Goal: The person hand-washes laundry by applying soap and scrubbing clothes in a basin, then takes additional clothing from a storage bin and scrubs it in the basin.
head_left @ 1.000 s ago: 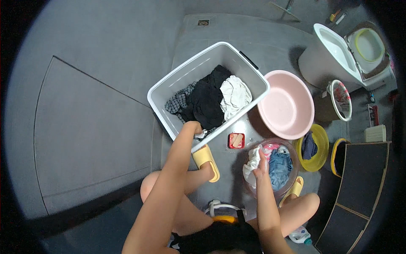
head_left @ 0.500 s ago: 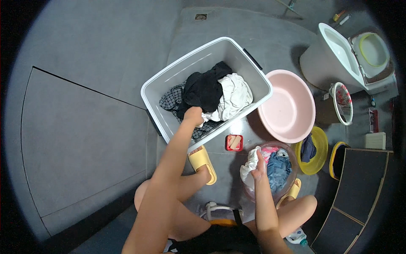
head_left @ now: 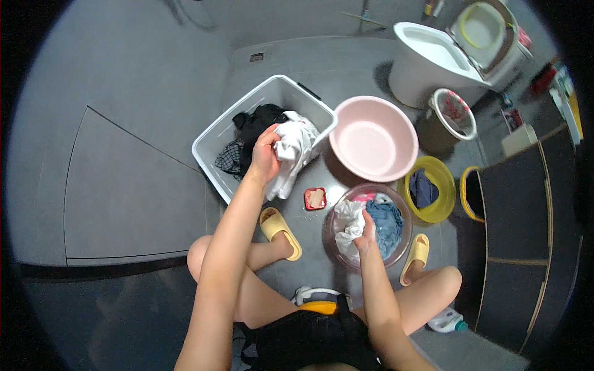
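Observation:
My left hand [head_left: 266, 154] is closed on a white garment [head_left: 296, 147], which hangs out over the near rim of a grey plastic storage bin [head_left: 207, 143]. Black clothing [head_left: 257, 120] and a dark checked cloth [head_left: 229, 159] lie inside that bin, beside my hand. Over a clear round basin [head_left: 405, 232], my right hand [head_left: 366, 234] grips a bunched white cloth [head_left: 348, 222]. Blue denim [head_left: 387, 226] and a pink piece [head_left: 364, 198] fill the rest of the basin. Parts of my right fingers are hidden by the white cloth.
A red soap dish [head_left: 315, 198] sits on the floor between bin and basin. To the right stand a pink basin [head_left: 374, 139], a yellow basin [head_left: 442, 207] with dark cloth, a waste bin [head_left: 436, 133], a toilet [head_left: 414, 68] and a dark cabinet [head_left: 513, 216].
My left hand has lifted the white garment and drawn it over the bin's near rim. My right hand keeps its white cloth above the basin. The whole view has shifted.

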The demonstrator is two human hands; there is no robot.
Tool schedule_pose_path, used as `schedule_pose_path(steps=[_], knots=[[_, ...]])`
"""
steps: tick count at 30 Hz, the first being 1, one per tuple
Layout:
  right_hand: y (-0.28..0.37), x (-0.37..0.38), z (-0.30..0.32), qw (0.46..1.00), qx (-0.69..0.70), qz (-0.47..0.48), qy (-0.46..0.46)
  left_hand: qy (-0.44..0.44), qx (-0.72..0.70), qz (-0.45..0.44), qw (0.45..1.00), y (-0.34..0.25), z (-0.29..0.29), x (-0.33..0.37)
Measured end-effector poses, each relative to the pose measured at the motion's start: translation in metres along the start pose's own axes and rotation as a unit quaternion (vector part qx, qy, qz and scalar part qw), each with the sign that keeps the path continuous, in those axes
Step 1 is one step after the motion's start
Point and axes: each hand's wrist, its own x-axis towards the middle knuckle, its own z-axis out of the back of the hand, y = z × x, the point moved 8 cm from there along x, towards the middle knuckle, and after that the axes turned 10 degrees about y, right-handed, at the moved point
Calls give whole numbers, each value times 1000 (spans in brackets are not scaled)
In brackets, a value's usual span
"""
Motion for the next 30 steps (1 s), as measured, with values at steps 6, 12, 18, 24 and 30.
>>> schedule_pose_path(steps=[6,12,18,24,30], knots=[[41,-64,10,998,8,51,25,138,-194,59,969,55,-135,-19],[94,-119,69,982,70,174,-23,38,-215,110,970,165,-180,-1],[98,-139,80,985,60,156,-35,-109,588,-52,800,240,-96,-10],[105,-139,84,983,79,157,-48,205,889,-10,410,355,-94,-49],[109,-116,86,984,73,137,-85,245,829,196,463,427,-5,-58]])
